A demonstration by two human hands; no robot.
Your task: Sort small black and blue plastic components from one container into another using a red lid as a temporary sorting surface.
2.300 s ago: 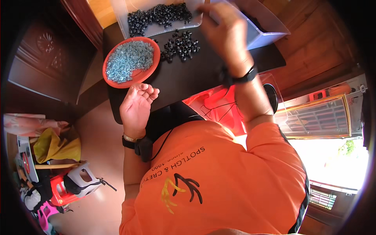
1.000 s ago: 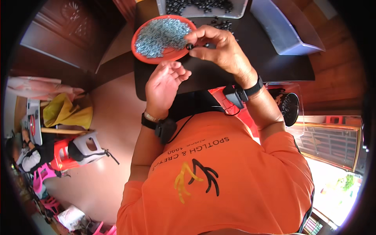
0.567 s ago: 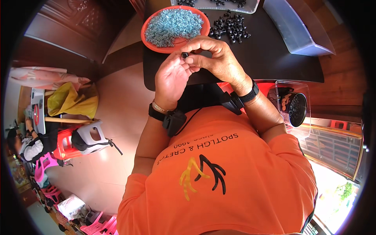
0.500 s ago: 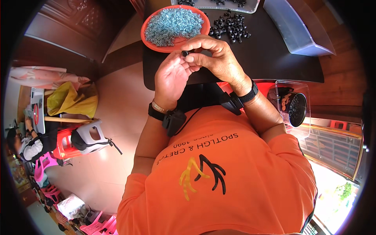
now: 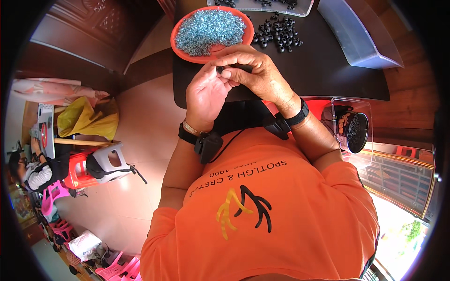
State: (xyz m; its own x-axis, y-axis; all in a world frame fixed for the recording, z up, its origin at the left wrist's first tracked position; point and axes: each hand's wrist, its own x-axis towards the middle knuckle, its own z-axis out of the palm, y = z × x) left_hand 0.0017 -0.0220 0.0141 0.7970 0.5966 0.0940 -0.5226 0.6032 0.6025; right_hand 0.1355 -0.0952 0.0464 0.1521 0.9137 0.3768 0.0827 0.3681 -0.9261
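A small black round plastic piece [image 5: 220, 69] is pinched at the fingertips where my two hands meet, just in front of the near rim of an orange-red dish [image 5: 177, 48]. My left hand [image 5: 206, 96] has its palm turned up, its fingers curled in around the piece. From the right, my right hand [image 5: 265, 75] closes thumb and forefinger on the same piece. Part of it is covered by the fingers. Heaped in the dish are many small shiny metal parts [image 5: 211, 30], perhaps springs or screws. A loose pile of black plastic pieces [image 5: 280, 35] lies right of the dish.
Beyond the pile stands a clear tray [image 5: 304, 10] holding more black pieces. A translucent bin [image 5: 351, 42] sits on the dark table [image 5: 328, 77] at right. Below the table's right edge, a round tin [image 5: 357, 132] holds dark parts. Another person [image 5: 37, 173] works far left.
The black piece has turned slightly and dipped a little between my fingertips; its hollow end shows less. Both hands stay together in nearly the same place.
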